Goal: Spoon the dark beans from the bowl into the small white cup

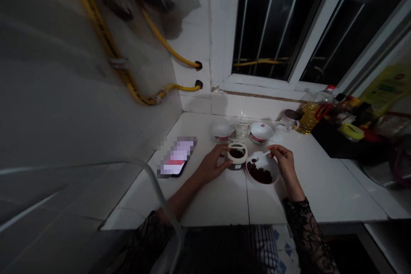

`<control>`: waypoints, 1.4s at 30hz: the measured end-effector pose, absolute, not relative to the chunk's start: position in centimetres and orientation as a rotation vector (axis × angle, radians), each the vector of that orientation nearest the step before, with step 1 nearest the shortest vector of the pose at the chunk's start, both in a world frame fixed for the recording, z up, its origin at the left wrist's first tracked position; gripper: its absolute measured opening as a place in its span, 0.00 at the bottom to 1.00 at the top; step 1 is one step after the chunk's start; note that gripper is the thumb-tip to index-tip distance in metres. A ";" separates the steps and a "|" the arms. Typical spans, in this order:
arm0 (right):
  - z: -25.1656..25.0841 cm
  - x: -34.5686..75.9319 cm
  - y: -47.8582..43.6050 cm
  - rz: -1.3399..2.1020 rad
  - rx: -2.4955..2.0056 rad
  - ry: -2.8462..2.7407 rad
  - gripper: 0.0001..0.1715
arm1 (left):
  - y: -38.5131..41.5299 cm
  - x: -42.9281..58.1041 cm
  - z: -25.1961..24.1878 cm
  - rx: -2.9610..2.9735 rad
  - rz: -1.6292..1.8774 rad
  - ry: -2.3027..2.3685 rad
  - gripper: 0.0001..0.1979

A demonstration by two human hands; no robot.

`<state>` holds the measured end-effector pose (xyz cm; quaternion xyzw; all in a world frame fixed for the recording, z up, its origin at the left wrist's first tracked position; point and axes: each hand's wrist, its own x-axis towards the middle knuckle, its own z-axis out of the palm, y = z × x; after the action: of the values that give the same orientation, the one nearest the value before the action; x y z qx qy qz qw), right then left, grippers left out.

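My left hand (214, 163) holds the side of a small round container (236, 165) with a pale rim and dark contents. Just right of it stands a white bowl (269, 166) with a pink edge, partly filled with dark reddish-brown bits. Over the bowl's right rim, my right hand (282, 158) pinches the handle of a small white spoon (264, 154). The spoon's tip is over the bowl's inside; whether it bears anything is too small to tell.
Behind are a white bowl (261, 132), a glass container (240, 130) and a covered-looking bowl (221, 130). A phone (178, 156) lies left. Right are a glass jar (290, 119), an oil bottle (308, 115) and a black box (330, 139) of condiments.
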<state>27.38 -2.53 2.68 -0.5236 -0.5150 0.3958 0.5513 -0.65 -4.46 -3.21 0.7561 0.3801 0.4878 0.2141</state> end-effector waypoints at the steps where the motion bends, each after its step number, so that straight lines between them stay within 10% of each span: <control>1: 2.7 27.4 -2.5 0.946 -1.233 -1.202 0.13 | -4.4 -0.6 -3.2 2.098 1.351 1.060 0.17; 21: 5.0 23.6 -4.3 -0.229 -0.734 -2.071 0.16 | -4.7 -0.6 -3.0 2.105 1.355 1.049 0.17; 42: 2.2 27.4 -2.5 0.312 -1.330 -1.918 0.15 | -4.6 -0.7 -3.0 2.118 1.363 1.053 0.16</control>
<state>27.43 -2.53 2.24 -0.5217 -0.7524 0.1225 0.3831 -0.67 -4.60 -3.02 0.7595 0.3774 0.4888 0.2044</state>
